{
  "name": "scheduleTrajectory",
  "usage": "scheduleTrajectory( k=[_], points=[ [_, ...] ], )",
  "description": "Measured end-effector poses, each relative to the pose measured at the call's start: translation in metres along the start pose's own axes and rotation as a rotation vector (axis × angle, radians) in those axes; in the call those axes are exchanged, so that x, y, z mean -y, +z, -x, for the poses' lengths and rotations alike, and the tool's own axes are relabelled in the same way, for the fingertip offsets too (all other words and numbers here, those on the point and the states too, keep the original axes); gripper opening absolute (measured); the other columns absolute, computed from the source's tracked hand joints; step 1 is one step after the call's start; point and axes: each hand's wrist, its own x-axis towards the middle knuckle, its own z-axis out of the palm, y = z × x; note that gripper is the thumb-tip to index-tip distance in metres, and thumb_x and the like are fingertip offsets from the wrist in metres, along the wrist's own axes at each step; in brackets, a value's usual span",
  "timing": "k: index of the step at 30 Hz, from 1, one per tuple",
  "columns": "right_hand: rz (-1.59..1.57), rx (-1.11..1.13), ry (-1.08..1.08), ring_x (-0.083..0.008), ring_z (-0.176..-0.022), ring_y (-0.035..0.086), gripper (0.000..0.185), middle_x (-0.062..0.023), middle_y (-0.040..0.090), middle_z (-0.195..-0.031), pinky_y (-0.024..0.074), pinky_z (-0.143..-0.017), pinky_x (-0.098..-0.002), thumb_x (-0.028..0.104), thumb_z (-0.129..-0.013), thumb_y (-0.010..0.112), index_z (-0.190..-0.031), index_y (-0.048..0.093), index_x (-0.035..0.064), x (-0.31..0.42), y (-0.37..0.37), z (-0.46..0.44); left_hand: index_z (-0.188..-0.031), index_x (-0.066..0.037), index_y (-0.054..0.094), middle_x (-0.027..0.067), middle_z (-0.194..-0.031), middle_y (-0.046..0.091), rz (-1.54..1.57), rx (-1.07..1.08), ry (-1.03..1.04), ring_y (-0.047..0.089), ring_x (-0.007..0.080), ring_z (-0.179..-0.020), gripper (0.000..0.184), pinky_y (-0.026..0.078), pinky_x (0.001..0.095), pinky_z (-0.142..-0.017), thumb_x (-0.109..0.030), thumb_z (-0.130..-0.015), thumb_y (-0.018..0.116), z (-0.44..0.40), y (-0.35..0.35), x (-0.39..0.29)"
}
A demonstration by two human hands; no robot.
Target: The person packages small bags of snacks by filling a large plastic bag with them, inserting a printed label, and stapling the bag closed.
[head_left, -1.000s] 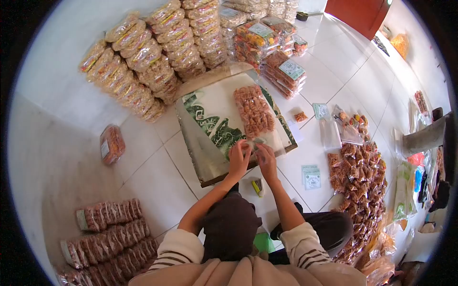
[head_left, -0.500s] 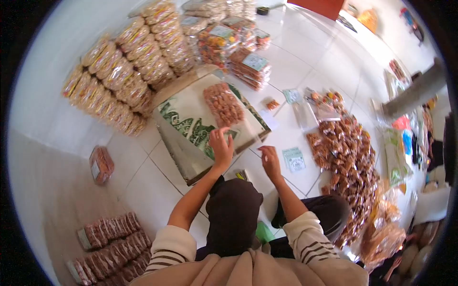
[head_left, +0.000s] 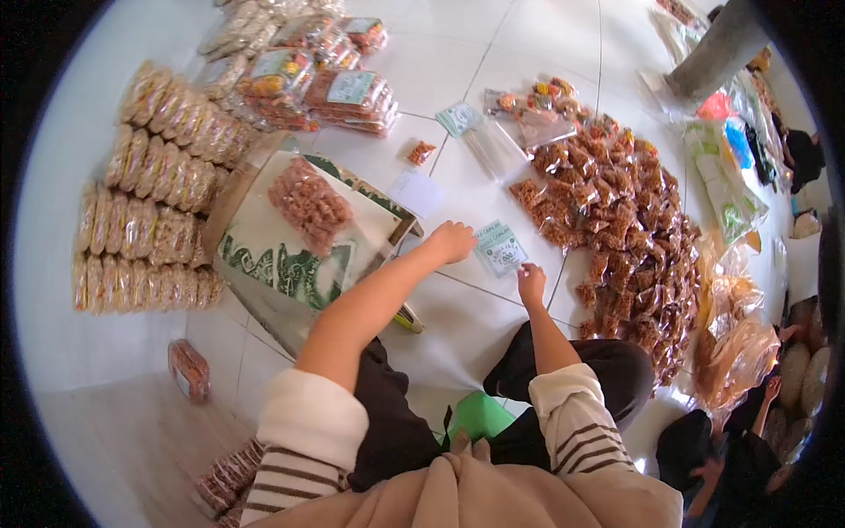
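Note:
Pale green printed paper labels (head_left: 502,253) lie on the tiled floor between my two hands. My left hand (head_left: 452,242) is closed, its fingers curled at the left edge of the labels; what they hold, if anything, is hidden. At the labels' lower right corner, my right hand (head_left: 532,283) pinches with its fingertips on a label. To the left, a clear plastic pack of reddish-brown snacks (head_left: 310,204) rests on a low box with a green-and-white top (head_left: 374,216). Neither hand touches that pack.
Several small brown snack packets (head_left: 625,238) form a long heap on the right. Clear plastic bags (head_left: 493,150) lie near its top. Stacked snack packs (head_left: 154,211) line the left wall. A grey pillar (head_left: 717,53) stands at upper right; another person's hand (head_left: 773,387) shows lower right.
Both hands have come to the labels; my left hand has moved right, away from the snack pack on the box. The view has shifted, so the box appears further left.

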Motion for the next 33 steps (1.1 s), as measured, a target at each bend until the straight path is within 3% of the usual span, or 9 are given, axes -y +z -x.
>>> scheduleTrajectory(
  k=[3,7,15,18,20,23,26,29,33],
  points=[
    [0.043,-0.248,-0.161,-0.0321,-0.103,0.043,0.054,-0.0134,0.047,-0.110,0.0386,-0.084,-0.0415,0.016,-0.064,0.069,-0.113,0.048,0.0085,0.019,0.011,-0.004,-0.103,-0.009,0.054,0.0087,-0.103,0.053,-0.029,0.253,-0.032,0.051,0.0255,-0.098,0.028,0.043,0.0400,-0.079,-0.022,-0.078,0.053,-0.037,0.040,-0.007],
    [0.187,-0.227,-0.120,-0.0307,-0.106,0.037,0.068,-0.0115,0.040,-0.114,0.0350,-0.084,-0.0435,0.017,-0.064,0.071,-0.122,0.037,0.0123,0.034,0.012,-0.012,-0.112,-0.010,0.047,0.0086,-0.112,0.046,0.220,-0.111,-0.437,0.044,0.0258,-0.105,0.037,0.043,0.0422,-0.079,-0.018,-0.076,0.054,-0.052,0.072,-0.049],
    [0.033,-0.121,0.115,-0.0303,-0.095,0.039,0.033,-0.0113,0.042,-0.100,0.0330,-0.082,-0.0435,0.010,-0.064,0.067,-0.092,0.050,0.0094,0.051,0.022,-0.016,-0.110,-0.011,0.044,0.0106,-0.108,0.040,0.143,-0.245,-0.571,0.041,0.0303,-0.100,0.058,0.041,0.0428,-0.079,-0.021,-0.061,0.073,-0.063,0.111,-0.033],
    [-0.073,-0.282,-0.036,-0.0305,-0.091,0.043,0.027,-0.0124,0.048,-0.093,0.0355,-0.080,-0.0401,0.007,-0.067,0.064,-0.091,0.050,0.0080,0.054,0.018,-0.018,-0.105,-0.009,0.043,0.0105,-0.102,0.041,0.331,-0.189,-0.523,0.042,0.0289,-0.097,0.055,0.040,0.0415,-0.080,-0.017,-0.059,0.074,-0.058,0.083,-0.023],
    [-0.443,-0.210,0.013,-0.0305,-0.084,0.050,0.018,-0.0127,0.055,-0.084,0.0398,-0.075,-0.0371,0.005,-0.072,0.061,-0.087,0.052,0.0053,0.064,0.008,-0.018,-0.101,-0.008,0.042,0.0115,-0.099,0.043,0.554,-0.351,-0.508,0.041,0.0279,-0.100,0.054,0.039,0.0402,-0.081,-0.013,-0.059,0.075,-0.061,0.079,-0.016],
    [-0.237,-0.457,-0.299,-0.0295,-0.077,0.055,0.010,-0.0121,0.058,-0.079,0.0426,-0.069,-0.0357,0.004,-0.076,0.059,-0.083,0.053,0.0032,0.085,-0.011,-0.021,-0.094,-0.007,0.040,0.0124,-0.098,0.045,0.686,-0.628,-0.358,0.048,0.0278,-0.092,0.048,0.043,0.0395,-0.079,-0.008,-0.059,0.074,-0.062,0.079,-0.004],
    [-0.499,-0.361,-0.187,-0.0283,-0.076,0.057,0.010,-0.0129,0.059,-0.081,0.0440,-0.068,-0.0348,0.007,-0.077,0.059,-0.084,0.054,0.0026,0.110,-0.029,-0.020,-0.098,-0.007,0.039,0.0121,-0.090,0.049,1.134,-0.711,-0.330,0.051,0.0260,-0.083,0.049,0.043,0.0382,-0.076,-0.009,-0.063,0.072,-0.050,0.032,-0.007],
    [-0.615,-0.305,-0.142,-0.0242,-0.077,0.058,0.012,-0.0132,0.060,-0.083,0.0438,-0.069,-0.0319,0.007,-0.078,0.058,-0.088,0.055,0.0027,0.146,-0.059,-0.011,-0.102,-0.006,0.042,0.0114,-0.084,0.053,1.079,-0.689,-0.421,0.052,0.0251,-0.075,0.047,0.043,0.0369,-0.072,-0.015,-0.067,0.071,-0.023,-0.027,-0.010],
    [-0.726,-0.366,-0.304,-0.0205,-0.075,0.057,0.013,-0.0113,0.059,-0.080,0.0433,-0.068,-0.0310,0.007,-0.079,0.057,-0.092,0.055,0.0031,0.198,-0.095,0.006,-0.074,-0.003,0.056,0.0091,-0.069,0.053,0.438,-0.918,-0.411,0.048,0.0251,-0.071,0.028,0.041,0.0363,-0.067,-0.027,-0.069,0.070,0.018,-0.072,0.001]
  ],
)
